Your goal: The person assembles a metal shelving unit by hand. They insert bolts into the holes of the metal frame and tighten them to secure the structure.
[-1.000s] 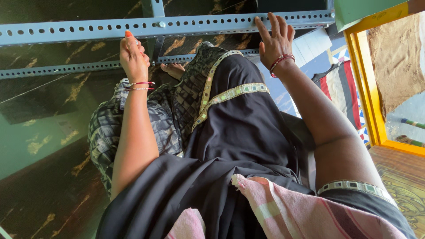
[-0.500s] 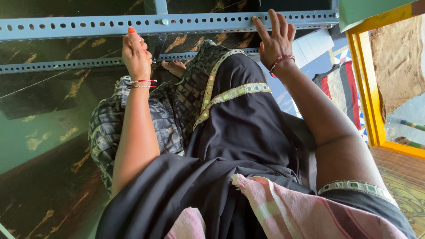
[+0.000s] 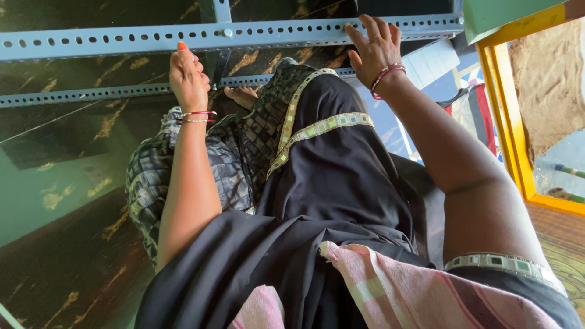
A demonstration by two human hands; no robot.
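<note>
My left hand (image 3: pixel 187 76) is raised just below a blue slotted metal rail (image 3: pixel 122 41), fingers curled together with the thumb up, nothing clearly held. Bangles circle that wrist. My right hand (image 3: pixel 375 49) is spread with its fingers apart, fingertips touching the same upper rail near its right end. A second blue slotted rail (image 3: pixel 73 96) runs lower and behind the left hand. Below the arms lie my black garment with a gold patterned border (image 3: pixel 317 128) and a checked dark cloth (image 3: pixel 237 158).
A vertical blue post (image 3: pixel 216 12) joins the upper rail with a bolt. A dark marbled floor (image 3: pixel 67 244) spreads at the left. A yellow frame (image 3: pixel 509 140) stands at the right. A pink striped cloth (image 3: pixel 402 292) lies over my lap. A bare foot (image 3: pixel 244 96) shows near the lower rail.
My left hand has drifted slightly upward toward the upper rail. My right hand stays spread on the rail with almost no movement.
</note>
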